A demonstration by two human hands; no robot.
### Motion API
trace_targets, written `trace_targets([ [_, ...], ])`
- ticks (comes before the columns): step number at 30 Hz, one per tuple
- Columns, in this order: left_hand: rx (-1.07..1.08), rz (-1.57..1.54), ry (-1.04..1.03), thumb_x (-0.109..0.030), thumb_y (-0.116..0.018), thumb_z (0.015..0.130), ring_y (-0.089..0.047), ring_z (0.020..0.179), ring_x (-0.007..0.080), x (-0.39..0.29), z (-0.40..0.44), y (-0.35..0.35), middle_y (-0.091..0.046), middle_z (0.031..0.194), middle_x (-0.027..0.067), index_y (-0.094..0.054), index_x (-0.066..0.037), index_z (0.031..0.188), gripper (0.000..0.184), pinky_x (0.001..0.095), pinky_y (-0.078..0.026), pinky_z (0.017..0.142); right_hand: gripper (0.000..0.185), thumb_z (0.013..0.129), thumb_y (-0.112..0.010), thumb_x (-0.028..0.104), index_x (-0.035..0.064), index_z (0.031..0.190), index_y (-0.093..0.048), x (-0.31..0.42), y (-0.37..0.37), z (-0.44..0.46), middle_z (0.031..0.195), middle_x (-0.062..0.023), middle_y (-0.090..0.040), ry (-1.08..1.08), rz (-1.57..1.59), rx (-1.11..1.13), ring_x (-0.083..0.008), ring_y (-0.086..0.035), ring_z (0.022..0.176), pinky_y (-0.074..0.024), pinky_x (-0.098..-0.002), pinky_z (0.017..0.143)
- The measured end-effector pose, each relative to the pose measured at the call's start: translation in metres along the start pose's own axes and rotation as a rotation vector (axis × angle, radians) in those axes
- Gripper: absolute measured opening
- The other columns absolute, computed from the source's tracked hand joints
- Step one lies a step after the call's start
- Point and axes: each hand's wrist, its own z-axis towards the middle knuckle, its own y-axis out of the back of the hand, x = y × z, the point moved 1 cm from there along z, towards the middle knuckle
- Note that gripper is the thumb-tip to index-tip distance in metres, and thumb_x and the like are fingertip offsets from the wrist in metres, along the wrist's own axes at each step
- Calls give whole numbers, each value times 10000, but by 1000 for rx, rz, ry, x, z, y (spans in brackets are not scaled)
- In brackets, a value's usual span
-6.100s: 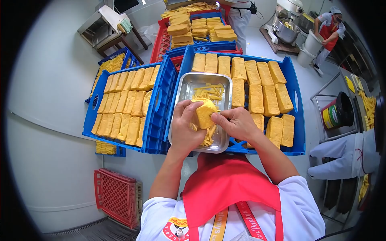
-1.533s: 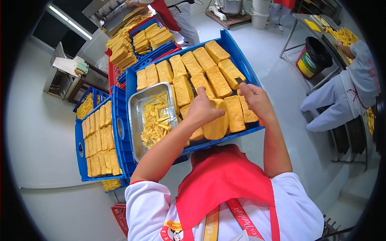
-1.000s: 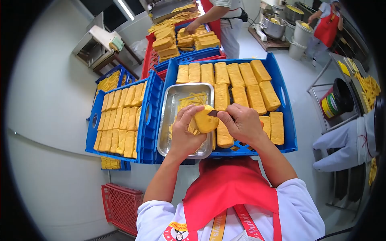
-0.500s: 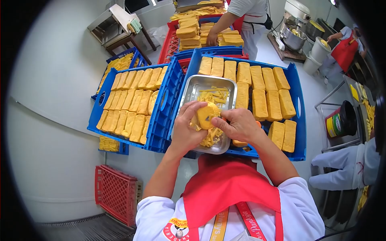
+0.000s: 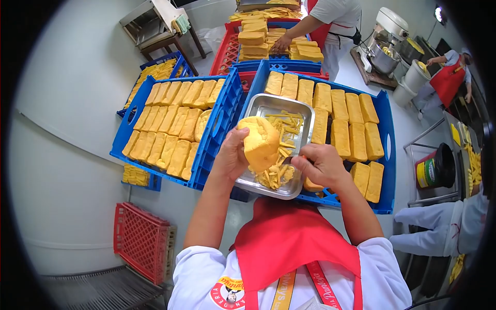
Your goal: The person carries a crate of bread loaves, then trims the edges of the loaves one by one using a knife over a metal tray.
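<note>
Fingers [image 5: 237,135] bent, both hands occupied

Left hand [image 5: 230,156]: curved partway open around yellow block-shaped loaf [image 5: 261,147], tilted, raised over left side of rectangular silver metal tray [image 5: 268,103]. Right hand [image 5: 321,166]: curled tight on small dark-bladed knife [image 5: 288,160], mostly hidden, near loaf. Thin yellow strips [image 5: 287,124] lie in tray. Tray sits over left part of blue plastic crate [image 5: 386,119] holding rows of golden loaves [image 5: 340,137]. Second blue crate [image 5: 207,152], also loaf-filled, just left.
</note>
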Motion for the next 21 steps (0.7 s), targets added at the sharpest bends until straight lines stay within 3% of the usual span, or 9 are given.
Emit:
trace_targets([
  [2, 15, -41, 88, -354, -635, 964, -654, 1145, 281, 7, 0, -6, -645, 1263, 153, -546, 1, 1323, 512, 459, -546, 971, 466, 907, -650, 491, 65, 719, -631, 2, 3, 1, 690, -124, -603, -7, 85, -92, -321, -640, 662, -469, -433, 576],
  [4, 27, -35, 115, -357, -632, 969, -658, 1137, 281, 12, 1, -7, -646, 1254, 153, -541, -1, 1322, 510, 464, -555, 960, 410, 927, -652, 414, 77, 696, -614, 15, 10, 6, 658, -114, -577, 71, -18, -200, -315, -625, 621, -459, -422, 542],
  [7, 46, -8, 134, -365, -624, 977, -663, 1125, 280, 17, 1, -13, -648, 1235, 154, -539, -2, 1315, 503, 471, -571, 938, 423, 928, -647, 426, 82, 684, -599, 20, 7, 13, 636, -102, -565, 134, -93, -306, -305, -615, 580, -458, -431, 524],
  [13, 21, 5, 130, -365, -612, 991, -669, 1101, 271, 21, 4, -13, -650, 1215, 153, -553, -5, 1290, 472, 472, -574, 926, 436, 950, -614, 427, 82, 683, -593, 20, -1, 19, 633, -90, -584, 143, -237, -292, -305, -622, 562, -468, -435, 515],
  [21, -57, 35, 96, -370, -621, 988, -671, 1088, 246, 23, 7, -13, -657, 1201, 145, -583, -10, 1250, 447, 444, -585, 898, 478, 970, -572, 477, 84, 701, -608, 11, -7, 16, 648, -95, -582, 123, -169, -170, -307, -626, 585, -468, -434, 530],
])
